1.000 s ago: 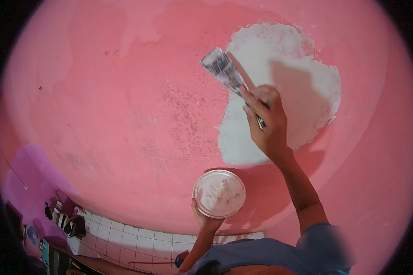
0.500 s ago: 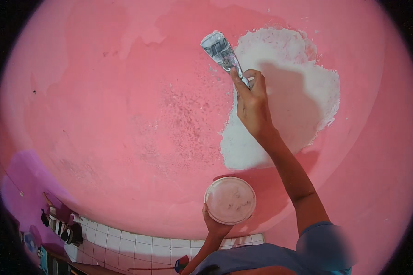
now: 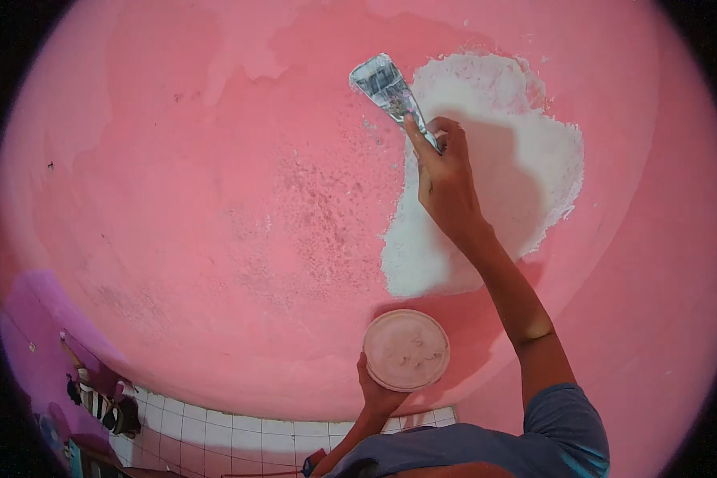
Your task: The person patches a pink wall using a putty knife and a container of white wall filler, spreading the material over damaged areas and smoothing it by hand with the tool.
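Grips a flat, flared, grey metal-looking scraper smeared with white [image 3: 389, 94] in the right hand [image 3: 448, 177], with fingers closed snugly around the handle and one laid along the neck. Supports a round, shallow, pale pinkish-white tub [image 3: 368, 336] in the left hand [image 3: 380, 392], with the thumb up against the left side of the rim; cannot tell the spread of the other fingers, hidden beneath.

Slants the scraper's long axis from the handle at near right to the blade edge at far left, so pointing away to the far left of the right-hand fingers. Places the blade just left of a large, irregular white patch [image 3: 502, 187] on the pink painted wall [image 3: 191, 199], over pink. Cannot tell contact from hover between blade and wall.

Leaves a rough, dark-speckled area [image 3: 319, 203] on the near-left side of the blade, closer to the right hand than to the left. Holds the tub well apart from the scraper, near the patch's near edge, with white square tiles [image 3: 235, 438] lower left.
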Tool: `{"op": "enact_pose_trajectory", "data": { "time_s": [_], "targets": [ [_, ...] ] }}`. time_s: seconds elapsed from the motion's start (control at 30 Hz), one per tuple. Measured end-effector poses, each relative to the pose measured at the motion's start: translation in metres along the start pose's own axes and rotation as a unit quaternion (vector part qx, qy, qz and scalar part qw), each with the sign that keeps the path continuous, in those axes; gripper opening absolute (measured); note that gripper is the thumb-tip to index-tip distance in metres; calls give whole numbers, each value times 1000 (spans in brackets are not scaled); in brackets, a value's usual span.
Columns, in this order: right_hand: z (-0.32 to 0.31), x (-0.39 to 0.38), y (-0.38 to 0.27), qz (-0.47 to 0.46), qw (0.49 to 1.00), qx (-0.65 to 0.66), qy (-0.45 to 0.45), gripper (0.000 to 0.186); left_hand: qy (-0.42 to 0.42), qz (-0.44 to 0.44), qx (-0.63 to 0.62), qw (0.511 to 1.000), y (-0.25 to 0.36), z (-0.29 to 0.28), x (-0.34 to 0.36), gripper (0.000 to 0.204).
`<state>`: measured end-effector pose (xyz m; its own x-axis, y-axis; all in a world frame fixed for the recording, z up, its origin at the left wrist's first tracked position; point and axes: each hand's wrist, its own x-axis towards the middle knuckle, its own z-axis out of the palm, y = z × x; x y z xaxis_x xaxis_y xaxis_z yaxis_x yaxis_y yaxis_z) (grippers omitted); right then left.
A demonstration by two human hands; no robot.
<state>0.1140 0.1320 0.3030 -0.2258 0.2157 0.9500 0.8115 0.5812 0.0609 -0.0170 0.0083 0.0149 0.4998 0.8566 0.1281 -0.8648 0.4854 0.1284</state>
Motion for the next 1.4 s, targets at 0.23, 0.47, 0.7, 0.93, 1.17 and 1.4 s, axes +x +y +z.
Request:
{"op": "enact_pose_trajectory", "data": {
  "time_s": [0.23,0.47,0.7,0.93,1.17,1.4],
  "targets": [
    [-8,-33,4,0,1000,8,-14,63,-28,18,50,998,9,-2,2,73],
    [-1,8,1,-17,1000,-10,2,63,-107,89,217,966,10,3,2,73],
    [-7,-41,14,-12,1000,-19,-20,66,14,98,411,906,15,16,-3,73],
    [-5,-3,13,-32,999,-3,2,66,-56,15,132,990,12,-9,5,74],
    [-15,-58,23,-9,998,-32,-50,62,88,8,113,990,9,30,0,82],
    [-14,-34,5,-17,999,-2,-32,62,123,38,97,987,14,52,-7,113]
  ]
}}
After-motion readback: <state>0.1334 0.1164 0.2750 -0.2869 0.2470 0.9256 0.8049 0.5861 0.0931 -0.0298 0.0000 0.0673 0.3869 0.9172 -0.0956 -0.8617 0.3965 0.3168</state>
